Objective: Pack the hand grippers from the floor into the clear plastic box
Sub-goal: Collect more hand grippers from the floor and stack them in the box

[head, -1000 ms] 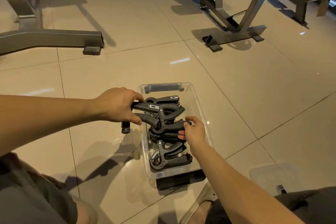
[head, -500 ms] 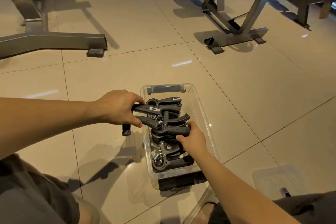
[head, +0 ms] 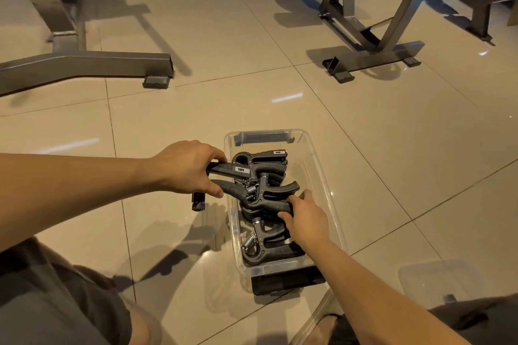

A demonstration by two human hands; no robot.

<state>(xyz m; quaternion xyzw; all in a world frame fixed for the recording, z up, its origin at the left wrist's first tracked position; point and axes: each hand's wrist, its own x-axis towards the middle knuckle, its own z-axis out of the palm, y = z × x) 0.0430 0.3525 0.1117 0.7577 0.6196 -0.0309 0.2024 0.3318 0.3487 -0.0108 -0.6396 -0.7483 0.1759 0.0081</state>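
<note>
The shiny tile floor (head: 364, 148) has a clear box (head: 322, 176) on it, right in front of the person. The box is nearly full of black hand grippers (head: 269, 244), piled on each other. They look hard and a bit heavy, with stiff springs, so I think they won't bend or break. The fat handles look best to grab. The left hand (head: 187, 168) is wrapped around one gripper (head: 238, 171) that pokes out over the box's left wall. The right hand (head: 305, 216) is inside the box, curled around another handle (head: 273, 206).
</note>
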